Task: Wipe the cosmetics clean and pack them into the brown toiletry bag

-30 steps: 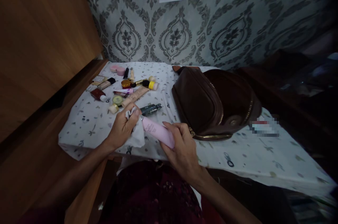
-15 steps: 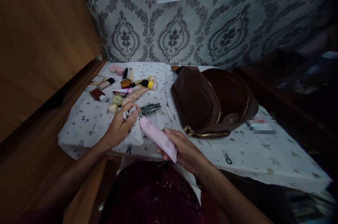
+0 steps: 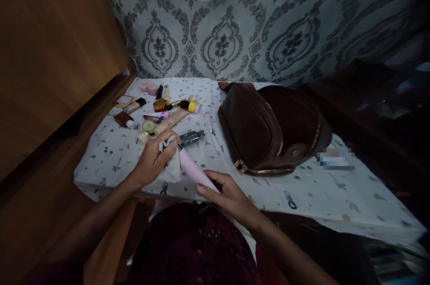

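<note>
A pink squeeze tube [image 3: 195, 169] slants over the table's front edge, between my two hands. My right hand [image 3: 223, 189] is closed on its flat lower end, thumb on top. At the tube's cap end, my left hand [image 3: 155, 158] pinches a white cloth or tissue [image 3: 173, 168], which covers part of the cap. Just beyond my left fingers lies a dark green tube or bottle [image 3: 192, 138]. A beige tube [image 3: 172, 121] and a small jar with a pale green lid [image 3: 148, 126] lie behind that hand.
Several cosmetics lie at the table's left, among them a dark red bottle [image 3: 124, 119], a foundation bottle [image 3: 135, 105] and a pink jar [image 3: 152, 89]. A large brown bag [image 3: 248, 128] stands open on the right. Left is a wooden cabinet [image 3: 60, 43]; the patterned wall [image 3: 220, 43] is behind.
My right hand has turned the pink tube about its length, so its printed side no longer shows. The left hand keeps the cloth at the cap end.
</note>
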`<state>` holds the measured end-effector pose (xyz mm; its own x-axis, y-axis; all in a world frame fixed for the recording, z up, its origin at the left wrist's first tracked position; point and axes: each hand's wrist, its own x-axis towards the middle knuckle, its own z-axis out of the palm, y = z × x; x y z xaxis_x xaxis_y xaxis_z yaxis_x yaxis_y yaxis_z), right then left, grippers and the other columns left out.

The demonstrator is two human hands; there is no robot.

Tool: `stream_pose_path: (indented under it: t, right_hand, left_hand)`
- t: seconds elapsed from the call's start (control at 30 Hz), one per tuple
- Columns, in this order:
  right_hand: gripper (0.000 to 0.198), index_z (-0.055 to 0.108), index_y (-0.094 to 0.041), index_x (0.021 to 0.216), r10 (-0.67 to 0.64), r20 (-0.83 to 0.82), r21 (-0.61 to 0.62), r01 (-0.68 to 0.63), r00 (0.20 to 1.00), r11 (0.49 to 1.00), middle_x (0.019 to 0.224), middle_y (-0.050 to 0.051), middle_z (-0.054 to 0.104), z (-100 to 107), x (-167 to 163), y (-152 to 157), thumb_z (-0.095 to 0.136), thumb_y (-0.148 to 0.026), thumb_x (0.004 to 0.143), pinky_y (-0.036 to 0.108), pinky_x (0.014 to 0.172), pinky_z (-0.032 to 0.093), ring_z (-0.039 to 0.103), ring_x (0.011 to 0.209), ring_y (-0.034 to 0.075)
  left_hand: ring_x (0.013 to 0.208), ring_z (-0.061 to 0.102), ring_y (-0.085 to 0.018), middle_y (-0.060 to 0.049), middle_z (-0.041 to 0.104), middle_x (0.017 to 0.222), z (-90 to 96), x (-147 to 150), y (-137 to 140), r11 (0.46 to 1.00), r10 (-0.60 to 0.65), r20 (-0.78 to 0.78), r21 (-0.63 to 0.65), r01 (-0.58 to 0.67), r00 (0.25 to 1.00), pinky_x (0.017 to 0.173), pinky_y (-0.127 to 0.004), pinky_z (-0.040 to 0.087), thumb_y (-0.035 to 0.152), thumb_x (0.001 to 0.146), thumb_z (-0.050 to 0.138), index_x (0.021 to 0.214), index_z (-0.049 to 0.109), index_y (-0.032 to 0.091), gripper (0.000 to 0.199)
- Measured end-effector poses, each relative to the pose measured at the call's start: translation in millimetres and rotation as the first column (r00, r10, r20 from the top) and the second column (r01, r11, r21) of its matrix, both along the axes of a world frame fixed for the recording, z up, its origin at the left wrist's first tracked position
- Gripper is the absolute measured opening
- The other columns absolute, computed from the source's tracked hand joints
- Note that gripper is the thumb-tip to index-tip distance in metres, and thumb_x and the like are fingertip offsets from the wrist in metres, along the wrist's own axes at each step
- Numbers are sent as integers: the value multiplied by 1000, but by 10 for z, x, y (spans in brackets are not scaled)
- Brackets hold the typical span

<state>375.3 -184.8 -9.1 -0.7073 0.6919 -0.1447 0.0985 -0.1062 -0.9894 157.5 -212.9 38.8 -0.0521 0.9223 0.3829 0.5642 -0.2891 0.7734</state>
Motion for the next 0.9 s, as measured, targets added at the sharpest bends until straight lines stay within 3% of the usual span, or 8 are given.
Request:
stream_pose_path:
  t: [0.1,0.2,0.37,0.5,0.7,0.83,0.9]
  right_hand:
    - [55,70,-11,93,85,-167,-368,-143,982,919,72,4,69,-41,29,-20,75,-61,72,26,62,46,62,63,14]
    - [60,71,-8,96,76,-291,-511,-222,954,830,69,7,71,-82,24,-60,79,-60,68,23,58,46,65,59,13]
    - [63,70,-7,102,48,-406,-606,-308,913,734,68,8,73,-159,-19,-132,77,-61,72,23,54,50,68,54,15]
    - [67,67,-9,105,26,-448,-646,-343,894,682,62,5,72,-271,-56,-204,73,-67,72,19,42,43,62,44,12]
    - [56,64,-15,95,-61,-554,-720,-442,830,535,42,-9,51,-460,-183,-409,60,-69,83,15,30,25,30,27,4]
    - [44,61,-18,91,-151,-688,-691,-578,710,433,44,-12,45,-518,-315,-535,50,-60,94,13,24,18,14,27,3]
    - [44,61,-17,89,-228,-691,-707,-576,686,411,46,-12,43,-530,-375,-574,43,-56,99,11,23,14,8,28,2]
  left_hand:
    - [67,48,-15,0,55,74,-4,-10,9,1000,-23,25,5,23,999,64,-28,39,44,98,41,89,62,19,34]
    - [65,48,-15,-1,55,72,5,-9,12,1000,-27,30,-1,27,999,62,-28,39,49,98,40,91,65,19,39]
    - [63,47,-15,0,55,70,13,6,24,998,-57,53,16,56,997,61,-28,38,51,97,40,86,65,18,43]
    - [55,41,-13,2,49,63,-48,35,74,997,-49,199,-41,58,979,53,-27,34,53,94,44,80,63,18,42]
    - [62,49,-15,-2,55,66,-173,169,148,996,61,376,-89,-29,924,59,-28,42,53,90,42,68,57,19,44]
    - [57,47,-15,-2,55,68,-273,292,134,987,61,501,-157,22,863,51,-27,41,58,94,33,81,59,21,47]
    - [54,45,-15,-1,53,66,-317,356,122,985,39,440,-170,41,897,49,-27,41,61,97,20,88,56,21,55]
